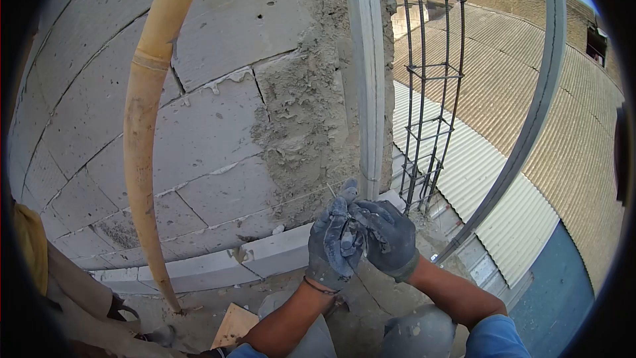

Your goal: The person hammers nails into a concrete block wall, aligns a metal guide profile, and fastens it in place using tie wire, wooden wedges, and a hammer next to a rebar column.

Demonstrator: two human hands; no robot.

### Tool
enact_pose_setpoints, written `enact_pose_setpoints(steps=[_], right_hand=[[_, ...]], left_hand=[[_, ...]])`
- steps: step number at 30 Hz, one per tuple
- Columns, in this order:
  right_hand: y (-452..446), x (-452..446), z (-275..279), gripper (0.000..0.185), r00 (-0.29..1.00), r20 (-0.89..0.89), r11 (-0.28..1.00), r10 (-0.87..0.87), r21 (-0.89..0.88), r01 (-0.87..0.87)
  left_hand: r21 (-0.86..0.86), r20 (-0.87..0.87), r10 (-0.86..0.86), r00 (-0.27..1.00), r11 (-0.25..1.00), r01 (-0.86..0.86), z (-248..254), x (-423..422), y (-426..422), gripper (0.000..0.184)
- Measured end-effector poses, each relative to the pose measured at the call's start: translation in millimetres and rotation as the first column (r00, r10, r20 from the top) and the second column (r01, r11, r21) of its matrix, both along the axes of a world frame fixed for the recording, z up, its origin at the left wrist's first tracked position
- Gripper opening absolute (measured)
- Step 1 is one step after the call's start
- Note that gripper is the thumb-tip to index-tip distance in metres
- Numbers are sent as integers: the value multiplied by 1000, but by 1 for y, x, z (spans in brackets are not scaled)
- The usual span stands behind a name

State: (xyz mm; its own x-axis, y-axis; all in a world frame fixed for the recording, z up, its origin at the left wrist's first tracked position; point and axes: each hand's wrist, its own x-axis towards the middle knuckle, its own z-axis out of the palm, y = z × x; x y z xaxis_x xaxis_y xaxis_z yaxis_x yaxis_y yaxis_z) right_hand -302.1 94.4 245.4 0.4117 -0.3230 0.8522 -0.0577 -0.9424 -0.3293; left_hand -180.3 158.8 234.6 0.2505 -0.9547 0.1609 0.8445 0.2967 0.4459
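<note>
My left hand (333, 242) and my right hand (387, 235), both in dark, mortar-stained gloves, meet in front of the wall's foot. The fingers of each are bent around something small between them, too hidden to name. A thin wire or string (331, 190) pokes up by my left fingertips, and a thin line trails below the hands. Just behind them stands a grey metal post (370, 93), beside rough mortar (298, 126) on the block wall (205, 119).
A bamboo pole (142, 113) leans at the left. To the right are a rebar cage (430, 73), a curved-looking metal post (530, 132) and corrugated roofs (497, 59). Another person's legs (83, 285) are at lower left, near a wooden board (234, 325).
</note>
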Motion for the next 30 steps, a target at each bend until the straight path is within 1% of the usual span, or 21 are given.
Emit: enact_pose_setpoints(steps=[1,3,4,6,7,9,10,12,13,15,16,18,19,20,21,22,24,25,27,28,30], right_hand=[[0,-2,5,28,1000,-2,1000,0,0,0],[-1,-5,18,25,995,-22,951,97,297,-86],[-3,-6,20,25,995,-23,952,96,296,-85],[-6,-9,24,26,981,16,876,195,447,-181],[-8,-9,26,26,982,15,877,190,446,-177],[-10,-7,29,24,986,46,933,161,318,-167],[-12,-8,31,24,986,42,934,159,317,-164],[-14,-9,32,22,988,-70,973,141,192,-125],[-10,-10,32,22,987,-72,974,140,191,-125],[1,-11,33,23,991,-120,976,63,215,-36],[5,-12,34,23,991,-120,976,62,213,-35],[11,-13,36,22,986,-154,979,67,200,-35],[9,-13,37,22,986,-153,980,66,198,-35],[5,-12,37,22,979,-187,989,77,138,-51],[2,-13,35,23,971,-223,994,85,81,-69],[0,-13,34,23,971,-224,994,84,80,-68],[-2,-15,32,25,971,-196,989,135,89,-119],[-3,-17,33,25,971,-196,989,134,86,-119],[-3,-21,33,31,941,-298,985,160,114,-131],[-3,-21,33,31,941,-299,985,160,113,-131],[-1,-21,33,39,966,-229,993,118,-1,-121]], left_hand=[[0,-2,0,1000,1000,0,5,-1,1,54],[-26,-51,-115,992,993,114,12,1,1,55],[-28,-52,-116,992,993,114,12,4,1,55],[-60,-17,-232,973,971,231,11,12,-2,35],[-62,-17,-237,971,970,235,11,14,-4,35],[-130,-36,-318,948,942,311,9,17,-10,34],[-133,-38,-320,947,941,313,4,19,-12,34],[-64,65,-326,943,942,330,-3,23,-15,68],[-66,64,-326,943,942,330,-2,20,-14,68],[60,81,-229,970,973,225,5,10,-15,68],[58,82,-231,970,972,226,2,9,-15,68],[-64,-59,-339,939,940,336,-2,7,-13,61],[-65,-58,-340,939,940,336,1,5,-12,61],[12,-74,-323,944,946,324,8,3,-10,42],[92,-90,-305,948,946,312,13,1,-8,30],[90,-90,-306,948,945,313,9,3,-9,30],[-102,-1,-369,929,925,367,1,9,-11,48],[-105,0,-369,929,924,367,1,8,-10,48],[-107,-70,-412,909,909,404,5,4,-5,33],[-108,-71,-411,909,909,403,7,6,-2,33],[-91,149,-387,910,911,403,14,9,3,36]])
